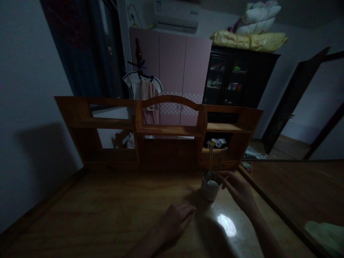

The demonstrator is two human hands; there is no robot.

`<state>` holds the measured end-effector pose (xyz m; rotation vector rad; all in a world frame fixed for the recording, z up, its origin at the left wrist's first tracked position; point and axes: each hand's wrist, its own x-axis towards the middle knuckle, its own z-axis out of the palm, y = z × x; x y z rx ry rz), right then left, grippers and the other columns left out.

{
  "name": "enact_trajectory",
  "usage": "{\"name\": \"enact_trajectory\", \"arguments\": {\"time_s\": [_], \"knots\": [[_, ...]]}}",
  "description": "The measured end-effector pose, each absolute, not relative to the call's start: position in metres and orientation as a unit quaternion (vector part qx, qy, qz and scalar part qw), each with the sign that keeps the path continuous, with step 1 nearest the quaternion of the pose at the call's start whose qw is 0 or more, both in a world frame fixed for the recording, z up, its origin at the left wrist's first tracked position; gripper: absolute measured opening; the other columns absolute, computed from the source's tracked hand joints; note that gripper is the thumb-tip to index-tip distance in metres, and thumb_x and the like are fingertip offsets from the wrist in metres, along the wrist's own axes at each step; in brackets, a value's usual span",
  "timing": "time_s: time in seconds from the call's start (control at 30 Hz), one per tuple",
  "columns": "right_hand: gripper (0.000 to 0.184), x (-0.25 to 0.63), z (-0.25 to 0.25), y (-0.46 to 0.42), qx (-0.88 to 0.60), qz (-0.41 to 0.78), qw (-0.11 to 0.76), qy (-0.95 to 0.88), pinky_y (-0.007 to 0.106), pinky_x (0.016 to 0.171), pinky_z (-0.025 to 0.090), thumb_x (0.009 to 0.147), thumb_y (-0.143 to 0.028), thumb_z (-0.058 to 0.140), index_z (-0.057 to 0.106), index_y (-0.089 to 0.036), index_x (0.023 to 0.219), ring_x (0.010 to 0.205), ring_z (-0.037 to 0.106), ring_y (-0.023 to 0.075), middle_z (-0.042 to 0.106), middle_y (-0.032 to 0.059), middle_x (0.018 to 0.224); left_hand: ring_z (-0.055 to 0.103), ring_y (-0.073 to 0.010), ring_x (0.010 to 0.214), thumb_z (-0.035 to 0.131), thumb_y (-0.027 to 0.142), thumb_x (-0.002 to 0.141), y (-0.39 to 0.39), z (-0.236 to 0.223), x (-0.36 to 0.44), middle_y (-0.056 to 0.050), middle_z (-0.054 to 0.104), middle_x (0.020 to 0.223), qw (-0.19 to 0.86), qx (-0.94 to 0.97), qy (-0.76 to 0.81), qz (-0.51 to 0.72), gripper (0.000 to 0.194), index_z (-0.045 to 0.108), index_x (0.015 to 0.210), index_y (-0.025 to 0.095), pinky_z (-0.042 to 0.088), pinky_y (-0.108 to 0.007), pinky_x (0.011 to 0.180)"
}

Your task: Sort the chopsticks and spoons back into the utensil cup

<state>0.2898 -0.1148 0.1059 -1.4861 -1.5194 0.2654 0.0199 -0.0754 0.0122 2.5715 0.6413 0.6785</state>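
A pale round pot (pixel 209 192) stands upright on the glossy wooden tabletop (pixel 107 208). Several thin sticks (pixel 210 159) rise out of it, one with a yellowish top, and a whitish round thing (pixel 212 183) shows in its mouth. My right hand (pixel 236 186) reaches in from the right, its bent fingertips at the pot's right rim near the foot of a stick. In this dim light I cannot make out what they pinch. My left hand (pixel 176 219) lies on the tabletop, left of and nearer than the pot, fingers loosely stretched and holding nothing.
A wooden shelf unit (pixel 169 130) runs along the table's back edge, behind the pot. White crumpled plastic (pixel 220 142) lies in its right part. A wall (pixel 40 150) bounds the left side; the table's raised right edge (pixel 271 206) borders the floor. A bright reflection falls before the pot.
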Motion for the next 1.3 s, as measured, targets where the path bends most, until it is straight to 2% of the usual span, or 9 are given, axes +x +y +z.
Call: {"name": "enact_trajectory", "arguments": {"time_s": [0.2, 0.3, 0.4, 0.57, 0.7, 0.87, 1.0, 1.2, 1.3], "knots": [[0.026, 0.28, 0.135, -0.137, -0.594, -0.066, 0.649, -0.471, 0.027, 0.057, 0.045, 0.09, -0.037, 0.053, 0.063, -0.018, 0.104, 0.06, 0.055, 0.0135, 0.062, 0.0048, 0.081, 0.062, -0.0171, 0.097, 0.043, 0.021, 0.095, -0.074, 0.007, 0.021, -0.002, 0.065, 0.11, 0.194, 0.92, 0.237, 0.243, 0.028, 0.057, 0.119, 0.025, 0.047, -0.027, 0.087], [0.023, 0.283, 0.134, -0.142, -0.575, -0.092, 0.677, -0.45, 0.026, 0.056, 0.043, 0.091, -0.035, 0.053, 0.062, -0.017, 0.1, 0.058, 0.054, 0.0126, 0.06, 0.0038, 0.078, 0.063, -0.0168, 0.095, 0.041, 0.023, 0.096, -0.073, 0.007, 0.021, -0.004, 0.066, 0.106, 0.185, 0.924, 0.231, 0.243, 0.027, 0.058, 0.117, 0.022, 0.047, -0.026, 0.084], [0.024, 0.286, 0.112, -0.149, -0.588, -0.092, 0.678, -0.431, 0.026, 0.054, 0.043, 0.091, -0.037, 0.052, 0.061, -0.017, 0.101, 0.055, 0.052, 0.0123, 0.06, 0.0044, 0.08, 0.063, -0.0166, 0.093, 0.042, 0.022, 0.095, -0.073, 0.009, 0.021, -0.003, 0.066, 0.104, 0.189, 0.924, 0.234, 0.238, 0.024, 0.058, 0.114, 0.023, 0.046, -0.025, 0.083], [0.033, 0.279, 0.053, -0.176, -0.657, 0.017, 0.612, -0.441, 0.028, 0.051, 0.044, 0.086, -0.048, 0.053, 0.061, -0.02, 0.101, 0.048, 0.052, 0.0142, 0.059, 0.0027, 0.069, 0.062, -0.0156, 0.093, 0.047, 0.019, 0.094, -0.074, 0.01, 0.021, 0.001, 0.065, 0.103, 0.207, 0.918, 0.241, 0.237, 0.02, 0.058, 0.109, 0.024, 0.044, -0.024, 0.081], [0.038, 0.266, 0.029, -0.199, -0.692, 0.132, 0.567, -0.427, 0.027, 0.044, 0.042, 0.078, -0.058, 0.057, 0.065, -0.023, 0.091, 0.046, 0.052, 0.0166, 0.058, 0.0027, 0.06, 0.062, -0.0153, 0.091, 0.049, 0.017, 0.092, -0.074, 0.01, 0.021, 0.001, 0.066, 0.102, 0.211, 0.916, 0.247, 0.235, 0.019, 0.059, 0.106, 0.024, 0.043, -0.024, 0.079], [0.044, 0.267, 0.026, -0.206, -0.685, 0.189, 0.588, -0.387, 0.026, 0.038, 0.037, 0.075, -0.063, 0.055, 0.067, -0.021, 0.08, 0.039, 0.045, 0.0146, 0.051, 0.0011, 0.049, 0.061, -0.0145, 0.09, 0.048, 0.017, 0.092, -0.075, 0.011, 0.021, 0.0, 0.065, 0.101, 0.217, 0.918, 0.241, 0.227, 0.017, 0.059, 0.105, 0.023, 0.043, -0.022, 0.078], [0.046, 0.273, 0.017, -0.204, -0.672, 0.229, 0.617, -0.339, 0.025, 0.037, 0.037, 0.074, -0.065, 0.056, 0.065, -0.02, 0.076, 0.039, 0.045, 0.0135, 0.051, 0.0003, 0.05, 0.06, -0.0143, 0.09, 0.049, 0.017, 0.092, -0.074, 0.007, 0.021, 0.001, 0.064, 0.102, 0.213, 0.917, 0.246, 0.231, 0.017, 0.058, 0.105, 0.024, 0.043, -0.022, 0.078], [0.036, 0.282, -0.009, -0.203, -0.611, 0.356, 0.668, -0.233, 0.029, 0.052, 0.05, 0.077, -0.057, 0.06, 0.063, -0.022, 0.082, 0.046, 0.049, 0.013, 0.052, -0.002, 0.056, 0.059, -0.0156, 0.095, 0.05, 0.015, 0.091, -0.071, 0.004, 0.022, 0.0, 0.06, 0.109, 0.213, 0.914, 0.256, 0.233, 0.022, 0.059, 0.108, 0.025, 0.044, -0.023, 0.083], [0.033, 0.288, -0.016, -0.201, -0.608, 0.364, 0.659, -0.251, 0.028, 0.054, 0.049, 0.078, -0.054, 0.061, 0.064, -0.021, 0.081, 0.05, 0.05, 0.0134, 0.051, -0.0018, 0.058, 0.059, -0.0155, 0.095, 0.051, 0.013, 0.09, -0.071, 0.007, 0.021, -0.002, 0.059, 0.111, 0.223, 0.912, 0.247, 0.238, 0.024, 0.06, 0.108, 0.025, 0.045, -0.022, 0.082]]}}
